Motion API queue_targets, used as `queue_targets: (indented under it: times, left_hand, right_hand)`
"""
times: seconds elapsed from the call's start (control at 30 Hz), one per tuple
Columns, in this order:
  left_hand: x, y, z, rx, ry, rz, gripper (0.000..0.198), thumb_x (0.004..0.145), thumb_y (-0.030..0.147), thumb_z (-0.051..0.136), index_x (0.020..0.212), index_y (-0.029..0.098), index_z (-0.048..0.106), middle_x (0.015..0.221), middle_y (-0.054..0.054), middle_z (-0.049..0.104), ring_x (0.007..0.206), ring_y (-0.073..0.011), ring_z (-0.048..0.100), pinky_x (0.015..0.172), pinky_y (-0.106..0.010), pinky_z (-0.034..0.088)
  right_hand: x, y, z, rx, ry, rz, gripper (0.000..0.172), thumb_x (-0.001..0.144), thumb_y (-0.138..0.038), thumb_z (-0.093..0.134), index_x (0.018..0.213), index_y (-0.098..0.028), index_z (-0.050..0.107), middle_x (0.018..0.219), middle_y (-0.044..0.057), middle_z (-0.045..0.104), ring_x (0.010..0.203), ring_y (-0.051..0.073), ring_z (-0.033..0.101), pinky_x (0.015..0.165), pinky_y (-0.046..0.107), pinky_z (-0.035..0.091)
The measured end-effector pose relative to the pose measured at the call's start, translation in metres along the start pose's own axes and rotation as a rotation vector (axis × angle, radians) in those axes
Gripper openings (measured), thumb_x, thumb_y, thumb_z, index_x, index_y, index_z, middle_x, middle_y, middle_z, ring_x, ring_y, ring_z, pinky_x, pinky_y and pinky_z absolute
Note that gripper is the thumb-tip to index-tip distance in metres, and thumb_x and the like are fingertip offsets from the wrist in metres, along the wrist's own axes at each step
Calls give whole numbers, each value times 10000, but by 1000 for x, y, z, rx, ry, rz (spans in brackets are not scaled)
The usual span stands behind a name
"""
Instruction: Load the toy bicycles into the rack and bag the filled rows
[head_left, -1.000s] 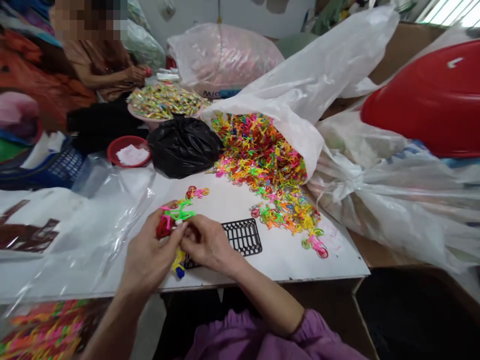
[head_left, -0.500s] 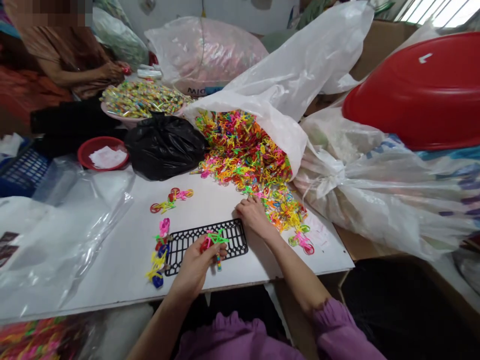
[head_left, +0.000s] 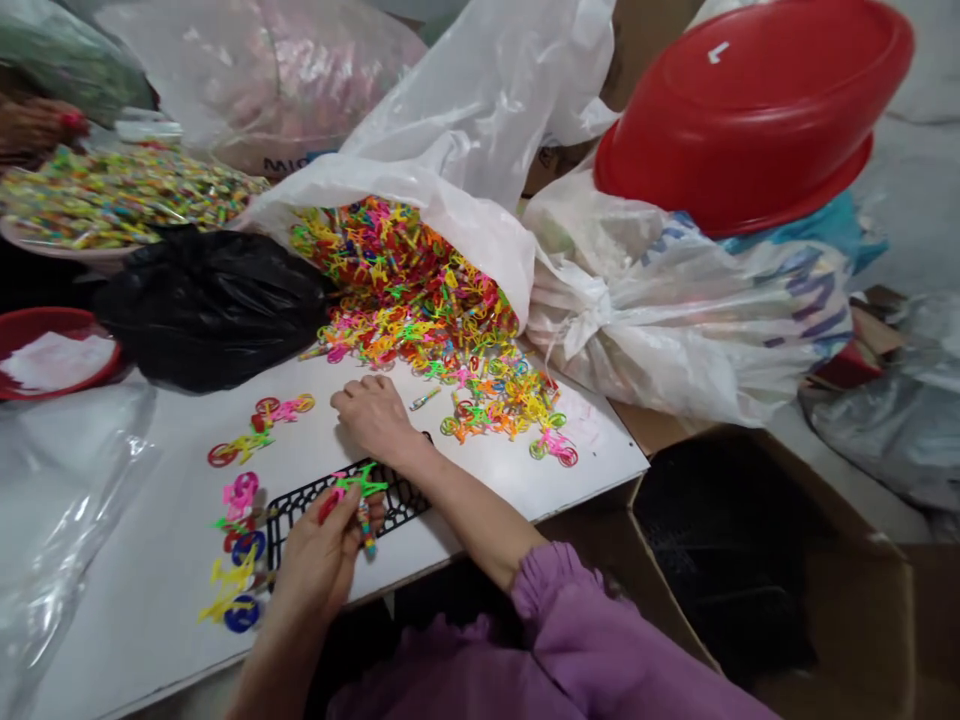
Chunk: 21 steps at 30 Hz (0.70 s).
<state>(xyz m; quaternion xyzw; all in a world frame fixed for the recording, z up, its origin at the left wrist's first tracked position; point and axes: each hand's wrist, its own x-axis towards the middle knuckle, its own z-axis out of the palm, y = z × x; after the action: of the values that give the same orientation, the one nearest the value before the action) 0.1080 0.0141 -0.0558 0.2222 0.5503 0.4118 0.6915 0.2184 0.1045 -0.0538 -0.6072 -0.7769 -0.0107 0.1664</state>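
Green toy bike (head_left: pixel 365 482): pinched between thumb and fingers of the left hand (head_left: pixel 322 540), with bits of pink and red showing and a striped tube (head_left: pixel 367 525) hanging below it.
Right hand (head_left: pixel 379 420): palm down near the middle of the frame, fingers curled; the tips are hidden, so I cannot tell whether they have anything.
What changed: half a second ago the right hand was at the edge of the toy heap (head_left: pixel 427 290); now it has come away to the left, and a loose tube (head_left: pixel 424 400) lies alone between it and the heap. I take it the right hand does the fetching while the left keeps its piece.
Black rack (head_left: pixel 296 492): flat under the left hand, partly covered by both arms.
Toys at left (head_left: pixel 241 548): a short scattered column, pink, yellow and blue, beside the rack.
White table (head_left: pixel 176 440): clear plastic (head_left: pixel 67 530) over its left side; the heap spills across it from a white sack (head_left: pixel 480 215).
Upper left: black bag (head_left: pixel 214 315), red bowl (head_left: pixel 45 318) with paper, a basin (head_left: pixel 105 255) heaped with tubes, part of another person's hand (head_left: pixel 34 125).
Upper right: upturned red tub (head_left: pixel 750 120) above a tied sack (head_left: pixel 675 335).
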Motion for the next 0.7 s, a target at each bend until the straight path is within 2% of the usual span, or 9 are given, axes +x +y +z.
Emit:
queue_targets:
  times: [0.13,0.27,0.37,0.5,0.6,0.7]
  left_hand:
    - [-4,22,-4,26,10,62,260,557,186,740,717,174,536,641,32,618,554,-118,598,477,-198,509]
    - [-7,34,9,17,-58,149,244,570,207,740,717,176,548,645,40,612,580,-116,605,502,-196,516]
    - [-9,31,20,46,-67,111,285,552,228,757,745,164,557,619,38,606,570,-106,605,492,-165,486]
    - [-1,32,25,18,-104,51,328,551,269,763,769,141,554,644,-3,630,578,-125,615,489,-181,477]
    - [8,58,23,-54,-76,131,267,599,224,720,789,133,557,697,-37,651,597,-138,624,526,-217,504]
    - [13,100,12,-54,-85,262,206,673,208,661,842,123,578,765,-61,663,627,-137,630,545,-222,511]
  right_hand:
    - [-23,21,-1,35,-69,117,181,884,-174,442,939,-136,610,920,11,599,937,154,507,850,291,325]
    - [-47,43,-12,14,-62,194,191,881,-254,463,970,-151,598,987,65,597,967,194,499,858,326,343]
    - [-52,47,-16,-36,-119,305,200,853,-261,495,954,-119,593,986,114,603,961,239,508,844,361,347]
    - [-48,43,-6,-33,-168,269,194,817,-285,545,948,-145,578,941,93,616,929,234,526,832,349,337]
    - [-44,41,2,-24,-145,255,188,815,-278,543,963,-166,571,953,87,611,943,221,526,815,330,330]
    - [-42,42,5,-21,-162,255,204,801,-273,554,976,-172,577,950,87,613,939,218,534,809,323,327]
